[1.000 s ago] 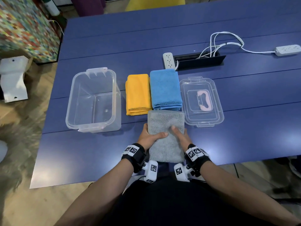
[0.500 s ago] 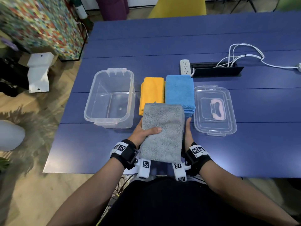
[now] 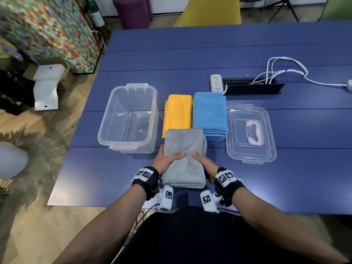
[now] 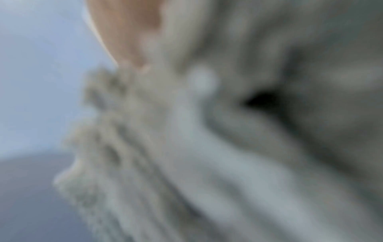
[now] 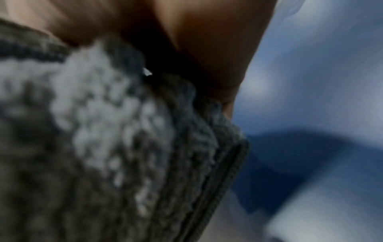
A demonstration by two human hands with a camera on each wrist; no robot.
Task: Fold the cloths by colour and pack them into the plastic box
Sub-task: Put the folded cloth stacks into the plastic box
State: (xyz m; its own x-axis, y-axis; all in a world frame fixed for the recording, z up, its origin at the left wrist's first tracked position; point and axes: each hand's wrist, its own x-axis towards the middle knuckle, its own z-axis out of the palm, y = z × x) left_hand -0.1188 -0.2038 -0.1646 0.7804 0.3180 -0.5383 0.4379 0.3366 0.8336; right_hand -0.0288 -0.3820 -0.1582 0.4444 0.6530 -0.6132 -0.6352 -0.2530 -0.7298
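Blue table (image 3: 247, 54), clear plastic box (image 3: 152, 119) empty, three folded cloths not yet packed.

Left of the box's lid (image 3: 232, 149) lay the blue cloth (image 3: 209, 111), then the orange cloth (image 3: 178, 113); the left hand (image 3: 164, 161) and right hand (image 3: 204, 162) gripped the folded grey cloth (image 3: 183, 168) at its sides, thumbs on top, seemingly raised off the table; wrist views blurred.

Left grip (image 3: 165, 160): your hand clasps the left side, thumb laid across the top, fingers hidden beneath. Right grip (image 3: 202, 161): mirrored on the right side, thumb on top pointing inward, thumb tips near each other but apart. Both forearms reach forward from your body, converging. Each wrist wears a black band with square-patterned markers and a white camera mount beneath.
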